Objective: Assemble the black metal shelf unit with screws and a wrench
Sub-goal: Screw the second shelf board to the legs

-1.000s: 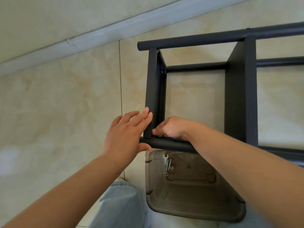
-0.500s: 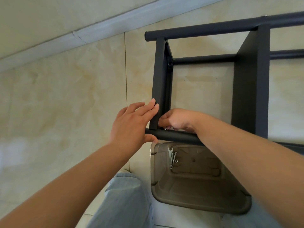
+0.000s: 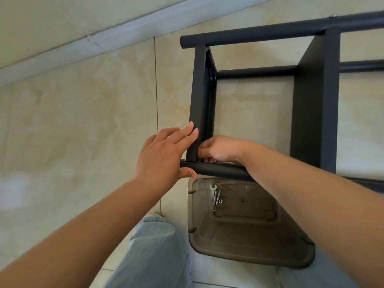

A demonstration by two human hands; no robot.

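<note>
My left hand (image 3: 164,156) presses flat on the shelf frame (image 3: 199,100) (fingers straight); my right hand (image 3: 220,149) curls at its corner, pinching something I cannot make out.

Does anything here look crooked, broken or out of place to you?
Nothing stands out. The black shelf frame lies on its side on the floor for assembly. The small wrench and screws sit together in the brown plastic bin. Both the left hand and right hand are at the frame's near corner.
</note>
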